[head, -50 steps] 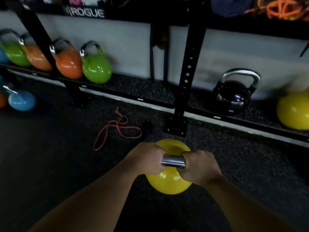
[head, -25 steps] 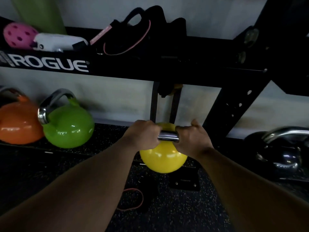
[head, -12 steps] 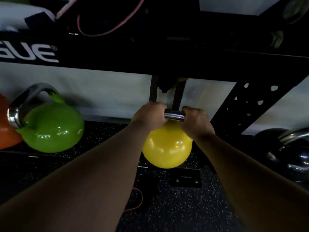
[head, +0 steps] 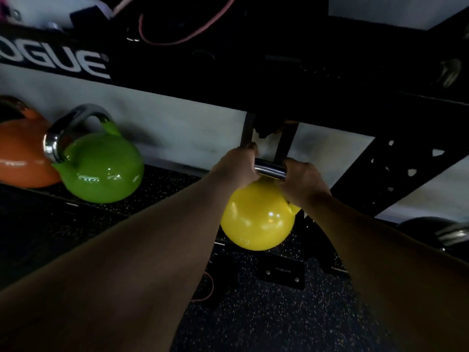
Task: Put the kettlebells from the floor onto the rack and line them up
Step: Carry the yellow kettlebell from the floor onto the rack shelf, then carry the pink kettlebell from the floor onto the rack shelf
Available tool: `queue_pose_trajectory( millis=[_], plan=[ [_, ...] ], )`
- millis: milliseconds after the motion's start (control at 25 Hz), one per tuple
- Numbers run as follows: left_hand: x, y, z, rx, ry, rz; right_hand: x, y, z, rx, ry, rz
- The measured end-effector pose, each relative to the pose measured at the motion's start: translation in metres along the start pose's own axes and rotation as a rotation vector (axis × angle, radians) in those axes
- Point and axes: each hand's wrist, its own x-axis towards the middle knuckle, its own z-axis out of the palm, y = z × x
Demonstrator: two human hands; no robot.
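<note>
A yellow kettlebell (head: 256,219) with a chrome handle hangs in the air at the front edge of the rack's low shelf (head: 162,184). My left hand (head: 236,166) grips the left end of the handle and my right hand (head: 302,182) grips the right end. On the shelf to the left stand a green kettlebell (head: 101,166) and, beside it, an orange kettlebell (head: 20,158). A black kettlebell (head: 436,232) shows at the far right edge of the shelf.
A black rack upright (head: 388,171) with holes slants down just right of my hands, bolted by a foot plate (head: 281,273) to the speckled floor. The upper shelf beam (head: 228,72) hangs over the gap. An orange band (head: 205,288) lies on the floor.
I have lifted the yellow kettlebell from the floor and carried it forward to the rack. Since half a second ago it has barely moved, shifting slightly toward the shelf.
</note>
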Motion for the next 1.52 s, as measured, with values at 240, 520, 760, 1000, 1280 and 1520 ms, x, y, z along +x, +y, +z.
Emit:
queue_pose_trajectory(
  millis=[240, 520, 760, 1000, 1280, 1520],
  plan=[
    [-0.08, -0.064, -0.023, -0.009, 0.137, -0.188, -0.008, -0.053, -0.01, -0.359, 0.082, -0.592],
    [-0.273, -0.149, -0.055, 0.094, 0.288, -0.424, -0.084, -0.215, 0.089, -0.328, -0.136, -0.99],
    [-0.582, -0.198, -0.012, 0.069, 0.302, -0.856, -0.276, -0.348, 0.224, -0.268, -0.455, -1.343],
    [-0.917, -0.131, 0.094, 0.014, 0.394, -1.305, -0.548, -0.416, 0.306, -0.211, -0.708, -1.635],
    [-1.189, 0.048, 0.2, -0.097, 0.426, -1.702, -0.88, -0.426, 0.324, -0.24, -0.9, -1.943],
    [-1.355, 0.165, 0.25, -0.192, 0.429, -1.955, -1.095, -0.398, 0.316, -0.241, -1.011, -2.133]
  ],
)
